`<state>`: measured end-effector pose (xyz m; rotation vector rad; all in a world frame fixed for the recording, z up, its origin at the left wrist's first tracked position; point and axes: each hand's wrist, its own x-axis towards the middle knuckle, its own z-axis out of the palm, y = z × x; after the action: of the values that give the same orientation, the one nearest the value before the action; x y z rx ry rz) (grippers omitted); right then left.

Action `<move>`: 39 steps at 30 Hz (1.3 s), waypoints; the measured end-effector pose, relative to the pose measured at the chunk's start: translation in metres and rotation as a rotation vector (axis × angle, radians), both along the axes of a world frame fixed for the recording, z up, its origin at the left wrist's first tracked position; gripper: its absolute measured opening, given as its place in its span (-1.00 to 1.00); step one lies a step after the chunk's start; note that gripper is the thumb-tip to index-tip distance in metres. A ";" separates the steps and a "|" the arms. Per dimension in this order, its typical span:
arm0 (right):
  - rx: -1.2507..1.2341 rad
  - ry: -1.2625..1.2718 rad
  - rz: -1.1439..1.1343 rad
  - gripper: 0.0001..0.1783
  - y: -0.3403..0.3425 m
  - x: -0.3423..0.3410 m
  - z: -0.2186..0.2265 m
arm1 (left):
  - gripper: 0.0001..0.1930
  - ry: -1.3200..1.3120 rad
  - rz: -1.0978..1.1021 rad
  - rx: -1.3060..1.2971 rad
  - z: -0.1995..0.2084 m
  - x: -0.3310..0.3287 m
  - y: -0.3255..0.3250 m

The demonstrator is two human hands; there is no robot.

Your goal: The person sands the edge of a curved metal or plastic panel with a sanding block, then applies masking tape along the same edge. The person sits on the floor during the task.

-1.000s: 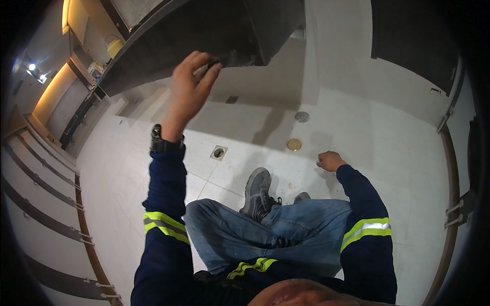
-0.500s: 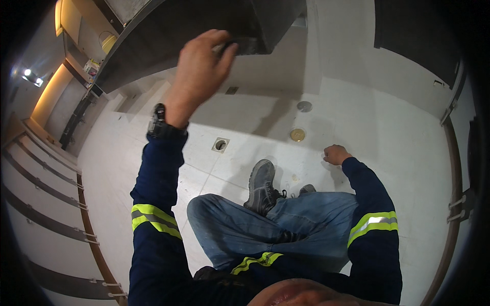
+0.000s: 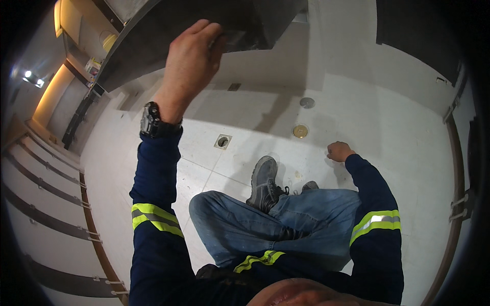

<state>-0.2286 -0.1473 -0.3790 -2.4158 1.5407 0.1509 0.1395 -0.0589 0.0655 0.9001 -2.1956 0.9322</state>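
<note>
My left hand (image 3: pixel 191 58) is raised at the underside of a dark panel (image 3: pixel 168 43), close to its lower front edge. Its fingers are bent and pinched together, and whatever they grip is too hidden to name. Just beyond the fingertips a paler grey patch (image 3: pixel 234 38) shows against the dark surface. Low on the right, my right hand (image 3: pixel 339 152) is curled into a fist above or against the white tiled floor (image 3: pixel 398 178). Nothing sticks out of that fist, and its inside is hidden.
A square drain opening (image 3: pixel 222 141), a brass round cover (image 3: pixel 300 131) and a grey round cover (image 3: pixel 307 103) are set in the floor. Another dark panel (image 3: pixel 413 35) hangs at the upper right. My crossed legs (image 3: pixel 275 219) fill the lower middle. Slatted racking (image 3: pixel 56 219) lines the left.
My left hand has moved slightly up and left along the dark panel, still closed. The right fist keeps its place on the right, with only a slight shift in the picture.
</note>
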 end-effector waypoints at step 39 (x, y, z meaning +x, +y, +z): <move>-0.010 -0.018 -0.023 -0.68 0.001 -0.003 -0.011 | -0.84 -0.015 -0.064 -0.047 0.018 0.012 -0.002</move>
<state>-0.2312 -0.1462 -0.3899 -2.4000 1.5644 0.1171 0.1514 -0.0608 0.0839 0.7990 -2.1924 0.9586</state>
